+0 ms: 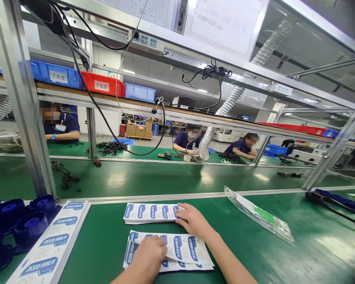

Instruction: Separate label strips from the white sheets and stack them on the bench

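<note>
My left hand [150, 254] is closed on the left part of a white label sheet [189, 246] printed with blue "DC520-5000L/H" blocks. That sheet lies slightly askew over more label sheets in the nearer stack. Just beyond it is a second, neater stack of label sheets [150, 212]. My right hand [193, 221] rests on its right end, fingers stretched and a little apart. A tall, long stack of the same labels [47, 244] lies at the left.
Dark blue round plastic parts [31, 228] crowd the left edge. A clear plastic bag [260, 215] with white and green contents lies right of the stacks. A metal upright [29, 102] rises at left. Co-workers [187, 138] sit across the green bench beneath shelves.
</note>
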Demonstrator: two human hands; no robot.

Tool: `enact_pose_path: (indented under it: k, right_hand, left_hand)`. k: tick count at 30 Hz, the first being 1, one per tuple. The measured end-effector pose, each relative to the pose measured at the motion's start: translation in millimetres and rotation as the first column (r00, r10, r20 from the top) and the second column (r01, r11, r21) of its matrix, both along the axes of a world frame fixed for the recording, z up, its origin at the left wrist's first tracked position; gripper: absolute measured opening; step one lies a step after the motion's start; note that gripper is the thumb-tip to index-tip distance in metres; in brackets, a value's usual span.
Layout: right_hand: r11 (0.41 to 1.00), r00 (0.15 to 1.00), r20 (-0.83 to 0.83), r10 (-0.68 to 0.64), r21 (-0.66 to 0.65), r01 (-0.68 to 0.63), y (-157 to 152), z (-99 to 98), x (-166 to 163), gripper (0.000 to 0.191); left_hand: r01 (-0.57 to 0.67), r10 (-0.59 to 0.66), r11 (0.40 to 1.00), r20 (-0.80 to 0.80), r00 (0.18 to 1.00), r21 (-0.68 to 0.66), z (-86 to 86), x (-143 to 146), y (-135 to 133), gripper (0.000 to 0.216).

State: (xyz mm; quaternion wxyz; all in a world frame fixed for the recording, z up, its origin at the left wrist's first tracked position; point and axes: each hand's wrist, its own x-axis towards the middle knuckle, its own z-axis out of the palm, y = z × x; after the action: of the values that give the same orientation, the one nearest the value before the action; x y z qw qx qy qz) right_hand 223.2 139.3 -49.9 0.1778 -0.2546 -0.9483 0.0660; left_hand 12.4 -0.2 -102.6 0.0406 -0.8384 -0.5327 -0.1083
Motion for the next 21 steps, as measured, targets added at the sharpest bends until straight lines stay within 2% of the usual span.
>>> enact_pose_path:
  k: [5, 9, 13, 17, 19, 21]
  right_hand:
    - [0.991, 1.0, -0.013, 0.014, 0.137, -0.012, -2, -1.0, -3, 0.026]
    - [0.986, 0.996, -0.082, 0.026, 0.167, -0.012, 2, -6.0, -2, 0.018]
    - [0.994, 0.991, -0.136, -0.02, 0.107, 0.035, 5, -7.8, -1, 0.013]
    - [0.996, 0.974, -0.216, -0.067, 0.045, 0.079, 2, -4.9, 1, 0.01]
    - [0.998, 0.965, -0.252, -0.067, -0.01, 0.067, 0, -1.2, 4, 0.014]
    - [0.995, 0.964, -0.261, -0.052, -0.091, 0.029, -1, 3.8, 9, 0.019]
  left_hand:
    - [-0.054, 0.054, 0.998, 0.038, 0.998, -0.011, 4.9, -2, -5, 0.011]
    - [-0.055, 0.052, 0.998, 0.1, 0.994, 0.03, -1.9, -1, -7, 0.017]
    - [-0.045, 0.045, 0.999, 0.132, 0.99, -0.009, -6.6, 0, -3, 0.016]
    - [-0.086, 0.092, 0.995, 0.193, 0.977, -0.04, -6.5, -3, 0, 0.016]
    - [-0.082, 0.072, 0.996, 0.217, 0.974, 0.039, -4.3, -3, 0, 0.023]
    - [-0.066, 0.012, 0.978, 0.265, 0.964, 0.196, -0.1, -2, -2, 0.04]
